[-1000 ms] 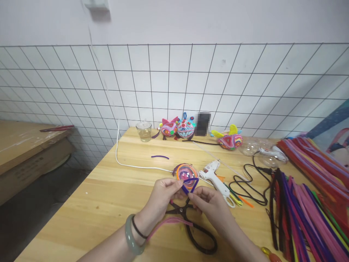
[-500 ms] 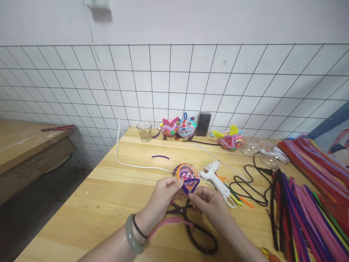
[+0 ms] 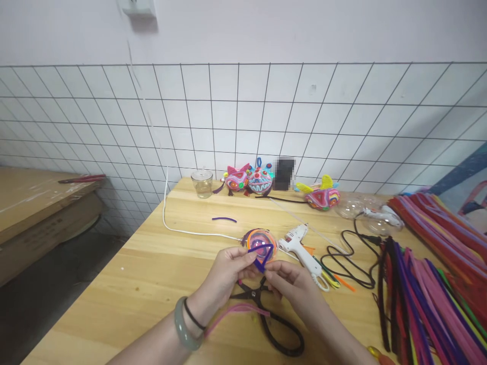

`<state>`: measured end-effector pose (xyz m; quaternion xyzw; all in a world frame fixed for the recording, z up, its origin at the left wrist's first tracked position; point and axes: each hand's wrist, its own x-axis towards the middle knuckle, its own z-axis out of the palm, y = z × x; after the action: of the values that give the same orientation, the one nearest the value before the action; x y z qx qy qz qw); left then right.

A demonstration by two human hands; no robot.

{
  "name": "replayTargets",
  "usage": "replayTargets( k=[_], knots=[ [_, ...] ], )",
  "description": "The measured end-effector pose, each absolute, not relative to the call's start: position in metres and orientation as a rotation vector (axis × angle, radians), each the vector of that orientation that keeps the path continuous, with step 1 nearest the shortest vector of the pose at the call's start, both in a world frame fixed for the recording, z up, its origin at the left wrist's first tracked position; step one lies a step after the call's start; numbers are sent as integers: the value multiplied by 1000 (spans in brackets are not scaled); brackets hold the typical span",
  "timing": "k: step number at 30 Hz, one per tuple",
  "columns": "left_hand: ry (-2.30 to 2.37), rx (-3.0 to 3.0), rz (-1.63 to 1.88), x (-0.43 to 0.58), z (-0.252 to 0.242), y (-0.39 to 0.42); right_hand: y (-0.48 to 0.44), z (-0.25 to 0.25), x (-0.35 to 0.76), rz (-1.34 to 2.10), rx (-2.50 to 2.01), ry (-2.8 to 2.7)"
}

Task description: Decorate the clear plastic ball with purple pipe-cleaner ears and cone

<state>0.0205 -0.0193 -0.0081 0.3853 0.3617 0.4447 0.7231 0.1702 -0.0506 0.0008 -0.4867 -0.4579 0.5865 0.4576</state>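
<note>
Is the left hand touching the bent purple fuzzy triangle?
Touching: the head view shows the left hand pinching the purple fuzzy triangle at its left side, thumb on top.

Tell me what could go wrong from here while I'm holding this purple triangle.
The purple triangle looks bent from a thin strip, so uneven pulling by the left hand and right hand might warp it.
The white glue gun lies just beyond the right hand; if it's hot, which I can't tell, a careless reach might burn you.
The black scissors lie partly hidden below your hands, so dropping a wrist could nudge them.
</note>
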Motion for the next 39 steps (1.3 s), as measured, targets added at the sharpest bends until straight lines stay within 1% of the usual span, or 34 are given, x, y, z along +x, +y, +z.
replayTargets(
  k=[10,16,18,20,23,25,27,29,34,39],
  knots=[
    [719,783,940,18,-5,-21,-52,4,171,1416,-1214,-1170],
    [784,849,947,21,-9,-18,-52,1,173,1385,-1227,-1175],
    [863,989,1061,22,-9,-18,-50,-3,175,1403,-1217,-1129],
    [983,1253,1245,21,-9,-19,-48,-6,178,1449,-1213,-1050],
    [1161,1928,1436,18,-6,-24,-45,-8,181,1507,-1200,-938],
    [1119,2331,1461,16,-5,-27,-45,-6,181,1510,-1179,-918],
    [1017,2600,1456,15,-5,-28,-45,-4,179,1499,-1165,-950],
    [945,2735,1468,15,-5,-28,-47,-2,177,1490,-1166,-996],
    [906,2847,1416,11,-6,-27,-48,-3,174,1495,-1139,-1063],
    [850,2861,1447,8,-7,-26,-49,-8,177,1601,-1037,-989]
  ],
)
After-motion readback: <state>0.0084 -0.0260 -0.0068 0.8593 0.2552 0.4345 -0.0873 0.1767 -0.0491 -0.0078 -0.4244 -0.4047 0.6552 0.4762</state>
